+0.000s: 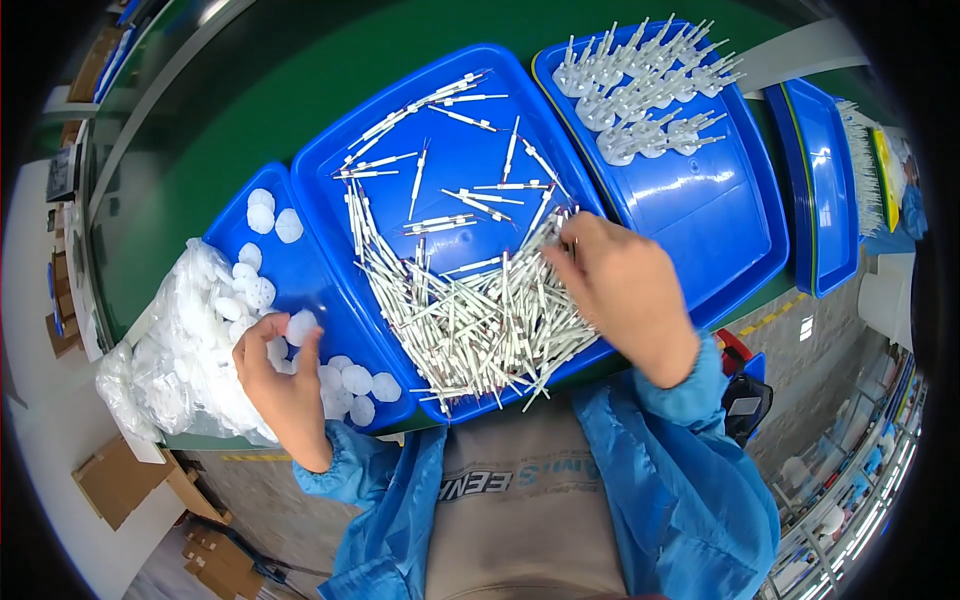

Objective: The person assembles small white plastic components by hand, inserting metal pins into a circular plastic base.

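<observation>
My left hand pinches a small white round disc between thumb and fingers, above the left blue tray that holds several more white discs. My right hand reaches into a heap of thin white sticks in the middle blue tray, its fingertips closed around one or more sticks at the heap's upper right edge. More sticks lie scattered across the far half of that tray.
A clear plastic bag of white discs lies at the left tray's edge. The right blue tray holds rows of assembled discs with sticks at its far end. Another blue tray stands further right. Green table beneath; cardboard boxes on the floor.
</observation>
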### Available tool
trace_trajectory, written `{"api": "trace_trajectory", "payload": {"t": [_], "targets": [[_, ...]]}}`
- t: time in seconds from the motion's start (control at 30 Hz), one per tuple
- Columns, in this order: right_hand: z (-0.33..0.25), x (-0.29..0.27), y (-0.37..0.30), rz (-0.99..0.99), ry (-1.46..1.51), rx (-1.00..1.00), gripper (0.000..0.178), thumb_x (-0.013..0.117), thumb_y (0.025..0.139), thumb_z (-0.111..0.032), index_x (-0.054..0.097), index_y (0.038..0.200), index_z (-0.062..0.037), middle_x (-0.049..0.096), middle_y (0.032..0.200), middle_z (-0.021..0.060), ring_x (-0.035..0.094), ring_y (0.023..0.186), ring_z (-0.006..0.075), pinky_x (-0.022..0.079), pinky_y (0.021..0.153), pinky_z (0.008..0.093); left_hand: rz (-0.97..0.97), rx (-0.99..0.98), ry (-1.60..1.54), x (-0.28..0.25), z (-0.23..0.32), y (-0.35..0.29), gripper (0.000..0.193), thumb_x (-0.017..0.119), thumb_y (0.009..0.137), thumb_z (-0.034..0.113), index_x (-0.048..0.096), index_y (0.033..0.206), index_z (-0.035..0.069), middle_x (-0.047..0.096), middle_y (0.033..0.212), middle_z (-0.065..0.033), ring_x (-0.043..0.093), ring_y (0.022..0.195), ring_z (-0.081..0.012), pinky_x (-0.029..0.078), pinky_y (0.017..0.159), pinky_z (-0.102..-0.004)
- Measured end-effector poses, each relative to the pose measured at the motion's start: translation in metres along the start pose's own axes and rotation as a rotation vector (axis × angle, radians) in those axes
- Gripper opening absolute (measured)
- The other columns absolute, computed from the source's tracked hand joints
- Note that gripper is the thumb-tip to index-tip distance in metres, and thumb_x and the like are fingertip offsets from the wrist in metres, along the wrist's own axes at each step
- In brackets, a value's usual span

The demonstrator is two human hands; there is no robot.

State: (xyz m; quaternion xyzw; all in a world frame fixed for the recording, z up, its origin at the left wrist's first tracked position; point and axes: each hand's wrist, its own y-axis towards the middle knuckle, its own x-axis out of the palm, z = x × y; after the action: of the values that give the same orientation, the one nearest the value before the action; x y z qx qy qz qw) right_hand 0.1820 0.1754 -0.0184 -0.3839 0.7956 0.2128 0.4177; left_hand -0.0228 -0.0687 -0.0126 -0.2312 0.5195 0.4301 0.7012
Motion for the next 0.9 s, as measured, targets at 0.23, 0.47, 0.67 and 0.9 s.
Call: {"api": "trace_trajectory", "payload": {"t": [0.23,0.47,0.67,0.9], "targets": [[-0.017,0.025,0.022,0.037,0.135,-0.211,0.016,0.073,0.081,-0.011,0.062,0.090,-0.0054,0.061,0.082,0.0103,0.062,0.075,0.0306,0.048,0.062,0.0395,0.220,0.129,-0.612,0.016,0.053,-0.002,0.025,0.083,0.069,0.000,0.071,0.091,0.002,0.061,0.091,-0.0092,0.057,0.088,-0.0215,0.045,0.080,-0.0302],[-0.052,-0.010,0.024,-0.050,0.568,-0.458,0.023,0.081,0.072,-0.002,0.070,0.092,-0.0016,0.064,0.088,0.0104,0.061,0.078,0.0221,0.047,0.065,0.0311,-0.092,-0.006,-1.200,0.030,0.057,-0.007,0.029,0.071,0.082,-0.008,0.063,0.110,-0.004,0.065,0.108,-0.0130,0.067,0.093,-0.0176,0.052,0.081,-0.0263],[-0.086,-0.004,-0.003,0.010,0.956,-0.106,0.018,0.075,0.081,0.003,0.068,0.097,-0.0008,0.069,0.084,0.0104,0.068,0.069,0.0215,0.052,0.060,0.0252,-0.145,0.033,-1.352,0.030,0.052,-0.004,0.031,0.070,0.084,-0.009,0.062,0.114,-0.006,0.066,0.108,-0.0145,0.068,0.092,-0.0174,0.055,0.077,-0.0262],[-0.074,0.024,0.008,-0.303,0.521,-0.244,0.025,0.066,0.090,0.001,0.057,0.113,0.0004,0.069,0.090,0.0105,0.070,0.075,0.0134,0.053,0.064,0.0247,-0.054,0.067,-1.432,0.033,0.053,-0.006,0.028,0.069,0.084,-0.010,0.061,0.110,-0.007,0.064,0.108,-0.0169,0.068,0.095,-0.0204,0.059,0.078,-0.0280]]}}
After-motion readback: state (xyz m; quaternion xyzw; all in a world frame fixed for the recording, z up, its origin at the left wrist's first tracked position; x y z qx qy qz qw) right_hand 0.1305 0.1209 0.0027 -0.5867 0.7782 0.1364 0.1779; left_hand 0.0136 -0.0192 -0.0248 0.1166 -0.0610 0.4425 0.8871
